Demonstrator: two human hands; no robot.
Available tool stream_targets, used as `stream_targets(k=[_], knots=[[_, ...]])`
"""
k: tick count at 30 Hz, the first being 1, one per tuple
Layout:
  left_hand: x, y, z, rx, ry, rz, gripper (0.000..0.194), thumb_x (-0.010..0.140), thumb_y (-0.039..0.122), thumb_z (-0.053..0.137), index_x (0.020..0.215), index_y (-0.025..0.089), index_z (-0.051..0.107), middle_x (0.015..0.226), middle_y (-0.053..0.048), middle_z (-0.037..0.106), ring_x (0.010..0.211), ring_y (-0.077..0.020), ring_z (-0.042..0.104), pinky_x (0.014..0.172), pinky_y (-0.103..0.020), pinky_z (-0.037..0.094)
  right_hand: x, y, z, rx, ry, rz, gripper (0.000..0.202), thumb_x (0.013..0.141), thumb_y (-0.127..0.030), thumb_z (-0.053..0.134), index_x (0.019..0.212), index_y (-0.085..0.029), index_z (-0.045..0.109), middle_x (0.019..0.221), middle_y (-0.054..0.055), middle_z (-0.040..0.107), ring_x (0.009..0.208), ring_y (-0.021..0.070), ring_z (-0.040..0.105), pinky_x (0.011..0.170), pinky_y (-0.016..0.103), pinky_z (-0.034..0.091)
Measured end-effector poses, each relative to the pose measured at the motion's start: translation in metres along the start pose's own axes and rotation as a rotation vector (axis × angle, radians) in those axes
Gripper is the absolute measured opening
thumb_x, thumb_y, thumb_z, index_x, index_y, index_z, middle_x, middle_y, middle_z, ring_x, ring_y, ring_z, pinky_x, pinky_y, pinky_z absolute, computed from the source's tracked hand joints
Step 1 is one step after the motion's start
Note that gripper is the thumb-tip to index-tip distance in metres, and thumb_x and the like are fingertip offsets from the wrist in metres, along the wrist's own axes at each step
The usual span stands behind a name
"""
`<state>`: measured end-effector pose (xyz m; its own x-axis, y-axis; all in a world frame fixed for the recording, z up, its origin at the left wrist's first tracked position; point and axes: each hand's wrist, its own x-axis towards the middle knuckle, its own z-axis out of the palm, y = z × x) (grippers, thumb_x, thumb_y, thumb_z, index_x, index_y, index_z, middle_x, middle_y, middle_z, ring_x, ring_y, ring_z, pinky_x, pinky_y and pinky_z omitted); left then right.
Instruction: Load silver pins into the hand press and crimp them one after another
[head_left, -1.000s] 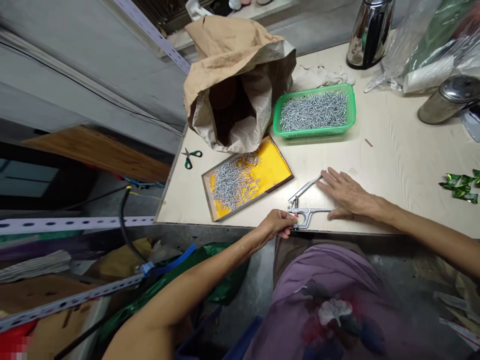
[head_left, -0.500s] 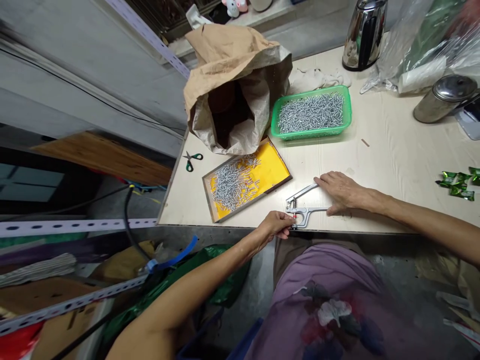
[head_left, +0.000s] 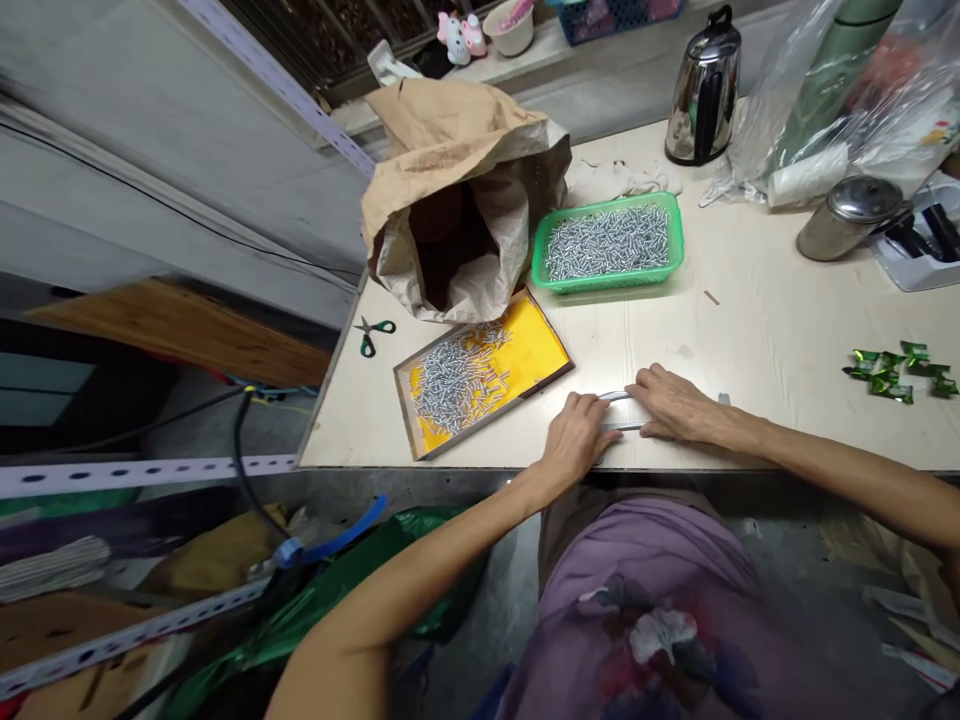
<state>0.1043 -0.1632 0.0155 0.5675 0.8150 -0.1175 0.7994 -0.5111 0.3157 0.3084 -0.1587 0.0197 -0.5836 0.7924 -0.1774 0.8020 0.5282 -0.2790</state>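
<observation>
— Because both hands are on the slim silver metal tool with two bars [head_left: 624,428], how do the fingers stand?

— The left hand [head_left: 577,435] has its fingers curled closed around the tool's left part. The right hand [head_left: 675,403] bends over the right part, its underside hidden; I can't tell whether it grips.

— Which is nearer?

— Neither. The tool lies between them, touching both, its long axis running left to right, near the front edge of the pale wood-grained tabletop [head_left: 765,340]. A small grey piece [head_left: 724,398] shows beyond the right wrist; whether it belongs to the tool, I can't say.

— Any writing?

— None readable, neither on the shallow yellow-lined rectangular box [head_left: 536,340] nor the green plastic basket [head_left: 609,285]. Farther off, the clear plastic bag [head_left: 937,130] bears coloured marks too small to read.
</observation>
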Motion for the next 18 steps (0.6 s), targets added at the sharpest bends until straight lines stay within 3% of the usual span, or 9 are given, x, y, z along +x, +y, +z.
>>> stream_targets(k=[3, 6, 14, 18], knots=[[0.024, 0.005, 0.009, 0.051, -0.058, 0.168, 0.052, 0.078, 0.034, 0.071, 0.122, 0.016, 0.048, 0.123, -0.013, 0.055, 0.11, -0.0266, 0.05, 0.093, -0.042, 0.046, -0.002, -0.001, 0.0, 0.006, 0.024, 0.042, 0.052, 0.07, -0.034, 0.078, 0.112, -0.012, 0.056, 0.103, 0.013, 0.057, 0.095, 0.0267, 0.049, 0.077, 0.036, 0.043], [0.037, 0.004, 0.012, 0.075, -0.138, 0.228, 0.056, 0.081, 0.034, 0.068, 0.126, 0.014, 0.042, 0.116, -0.013, 0.055, 0.106, -0.0269, 0.051, 0.09, -0.043, 0.046, -0.005, -0.003, 0.002, -0.001, 0.068, 0.087, 0.06, 0.066, -0.036, 0.082, 0.115, -0.013, 0.055, 0.103, 0.012, 0.057, 0.095, 0.0274, 0.05, 0.077, 0.037, 0.044], [0.035, 0.007, 0.006, 0.132, -0.204, 0.235, 0.017, 0.092, 0.029, 0.053, 0.101, 0.015, 0.056, 0.098, -0.009, 0.059, 0.098, -0.0239, 0.051, 0.077, -0.036, 0.046, -0.005, -0.003, 0.016, 0.001, 0.123, 0.044, 0.006, 0.087, -0.02, 0.059, 0.09, -0.015, 0.06, 0.089, 0.01, 0.059, 0.088, 0.0236, 0.051, 0.071, 0.033, 0.04], [0.041, 0.008, 0.006, 0.158, -0.214, 0.2, 0.018, 0.095, 0.026, 0.045, 0.092, 0.015, 0.059, 0.092, -0.008, 0.059, 0.095, -0.0226, 0.051, 0.075, -0.034, 0.044, 0.004, 0.003, 0.021, 0.012, 0.107, 0.026, 0.018, 0.094, -0.021, 0.047, 0.084, -0.015, 0.061, 0.081, 0.008, 0.059, 0.08, 0.0206, 0.051, 0.066, 0.031, 0.038]])
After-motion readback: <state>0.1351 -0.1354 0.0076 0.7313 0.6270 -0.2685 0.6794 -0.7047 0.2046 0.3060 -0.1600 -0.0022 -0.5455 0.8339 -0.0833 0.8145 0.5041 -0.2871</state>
